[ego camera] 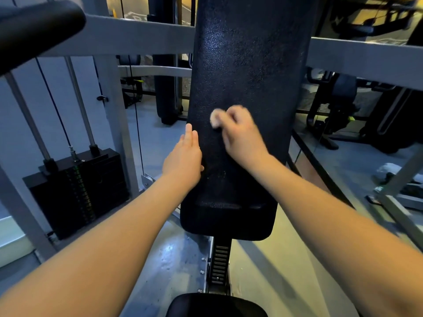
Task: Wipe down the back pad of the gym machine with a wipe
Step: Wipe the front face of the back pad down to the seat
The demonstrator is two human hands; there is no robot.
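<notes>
Two bare forearms (109,239) reach out from close under the camera, over the dark seat (217,304) at the bottom edge, toward the upright pad ahead

Far left, the weight stack (75,193) sits behind the grey frame, well apart from the work. Next comes the left hand (183,161): fingers straight and together, laid flat along the left edge of the back pad (247,65) with the thumb just onto its front face, holding nothing, bracing by the look of it. Just right of those fingertips is the wipe (215,118), a small pale crumpled wad pressed against the pad at about mid-height, a little left of the pad's centre line. The right hand (240,131) has its fingers curled round the wipe and is smeared with blur, so I'd say it is mid-stroke. Off to the right, a pale bundle (389,168) lies on the floor, too blurred to name

As for progress, I'd judge the wiping under way, neither just begun nor finished. The pad's upper part glints under the light, but whether that is moisture or only the grain of the vinyl I cannot tell, so no stretch can be called done for certain. The right half at this height, the lower curve above the seat and likely the top all look left to cover
</notes>
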